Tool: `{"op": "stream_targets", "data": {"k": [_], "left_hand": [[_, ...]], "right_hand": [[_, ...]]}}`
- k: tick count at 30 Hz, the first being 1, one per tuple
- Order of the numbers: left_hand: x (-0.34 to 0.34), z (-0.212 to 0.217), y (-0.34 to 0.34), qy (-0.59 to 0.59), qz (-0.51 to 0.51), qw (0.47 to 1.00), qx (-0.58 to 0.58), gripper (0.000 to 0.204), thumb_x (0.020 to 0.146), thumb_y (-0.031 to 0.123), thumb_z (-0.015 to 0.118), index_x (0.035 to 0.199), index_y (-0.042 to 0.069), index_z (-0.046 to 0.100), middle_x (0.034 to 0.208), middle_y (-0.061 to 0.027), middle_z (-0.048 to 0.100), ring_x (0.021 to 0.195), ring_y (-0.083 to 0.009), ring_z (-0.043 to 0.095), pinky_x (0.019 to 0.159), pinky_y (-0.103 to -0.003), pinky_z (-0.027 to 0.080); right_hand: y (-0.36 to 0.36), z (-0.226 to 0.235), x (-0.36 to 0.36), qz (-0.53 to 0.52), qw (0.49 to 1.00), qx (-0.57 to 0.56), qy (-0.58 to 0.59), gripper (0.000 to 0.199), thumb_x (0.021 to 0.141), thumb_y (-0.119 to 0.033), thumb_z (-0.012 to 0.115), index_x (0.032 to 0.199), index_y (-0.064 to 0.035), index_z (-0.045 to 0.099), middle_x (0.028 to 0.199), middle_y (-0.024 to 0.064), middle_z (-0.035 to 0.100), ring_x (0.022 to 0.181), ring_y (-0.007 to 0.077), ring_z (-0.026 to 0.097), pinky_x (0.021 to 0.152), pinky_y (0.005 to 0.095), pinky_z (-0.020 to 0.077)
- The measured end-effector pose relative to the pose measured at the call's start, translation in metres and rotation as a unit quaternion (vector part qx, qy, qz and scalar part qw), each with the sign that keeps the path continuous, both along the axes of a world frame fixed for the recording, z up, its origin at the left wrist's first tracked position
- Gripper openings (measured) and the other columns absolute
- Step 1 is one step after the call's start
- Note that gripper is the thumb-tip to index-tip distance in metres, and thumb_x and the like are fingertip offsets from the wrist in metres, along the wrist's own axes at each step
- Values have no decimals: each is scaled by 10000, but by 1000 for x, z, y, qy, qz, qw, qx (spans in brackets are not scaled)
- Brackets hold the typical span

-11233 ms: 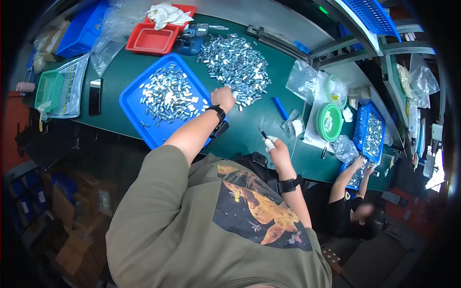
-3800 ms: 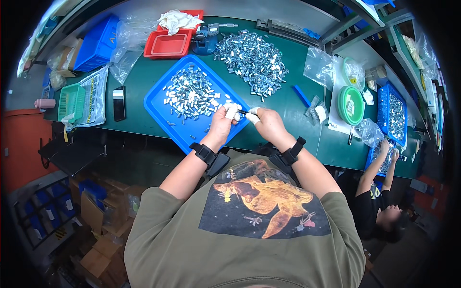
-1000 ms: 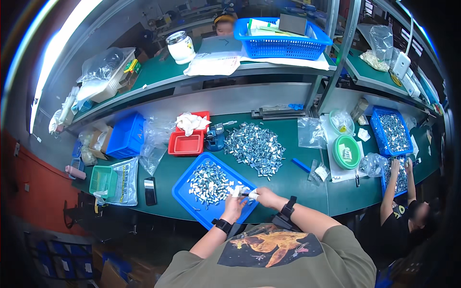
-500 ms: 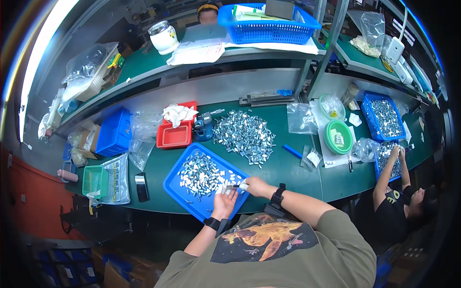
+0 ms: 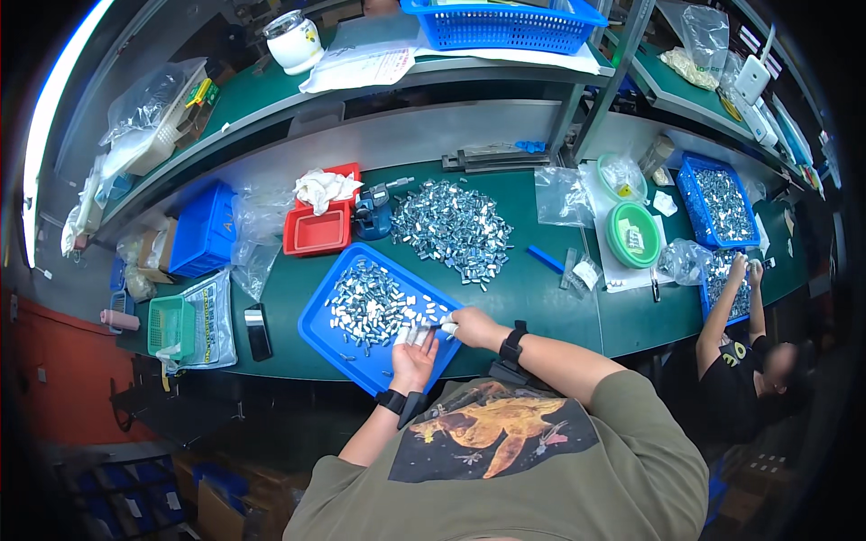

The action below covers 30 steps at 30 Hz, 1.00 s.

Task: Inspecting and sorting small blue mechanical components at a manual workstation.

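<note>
Fingers of the left hand, bunched a second earlier, had parted palm-up over the near right of the blue tray, apparently leaving the slim dark tool clamped only by the right hand, right of the metal pieces.

Table is deep green, tray bright blue, metal pieces in it silver with white glints; box red, cloth white, phone black, bottle pink, finger covers white, wristbands black, shirt olive with golden-orange animal print on near-black
</note>
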<state>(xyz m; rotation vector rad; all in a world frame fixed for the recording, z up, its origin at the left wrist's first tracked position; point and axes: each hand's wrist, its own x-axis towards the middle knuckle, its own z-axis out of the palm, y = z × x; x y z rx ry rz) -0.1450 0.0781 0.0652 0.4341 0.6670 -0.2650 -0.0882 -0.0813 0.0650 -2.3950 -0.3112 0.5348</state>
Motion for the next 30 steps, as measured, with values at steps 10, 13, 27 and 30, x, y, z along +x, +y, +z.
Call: {"op": "stream_targets", "data": {"k": [10, 13, 27, 30], "left_hand": [[-5, 2, 0, 15, 6, 999, 40, 338, 799, 312, 477, 1041, 79, 444, 1068, -71, 502, 1041, -238, 458, 865, -362, 350], [-1, -6, 3, 11, 0, 999, 33, 358, 795, 315, 491, 1054, 75, 429, 1051, -76, 498, 1023, -239, 461, 873, -366, 341], [47, -14, -20, -11, -223, 910, 349, 389, 771, 187, 566, 1120, 56, 453, 1009, -53, 536, 923, -160, 505, 749, -279, 394], [84, -31, -41, -100, -294, 822, 477, 292, 765, 129, 570, 1030, 13, 524, 932, -65, 572, 815, -155, 545, 659, -237, 428]], "right_hand": [[2, -2, -3, -26, 999, 22, 16, 217, 733, -247, 567, 835, -63, 621, 776, 159, 595, 715, 308, 572, 648, 376, 447], [0, 2, -1, 9, 998, 36, 54, 215, 728, -257, 569, 820, -71, 625, 772, 160, 594, 717, 308, 572, 646, 376, 448], [-93, -3, -4, -176, 980, 52, 78, 250, 743, -255, 577, 828, -22, 611, 714, 141, 591, 656, 260, 554, 605, 342, 437], [-111, 10, -10, -239, 960, 79, 122, 216, 767, -192, 578, 862, 1, 600, 683, 84, 582, 596, 160, 515, 567, 288, 416]]}}
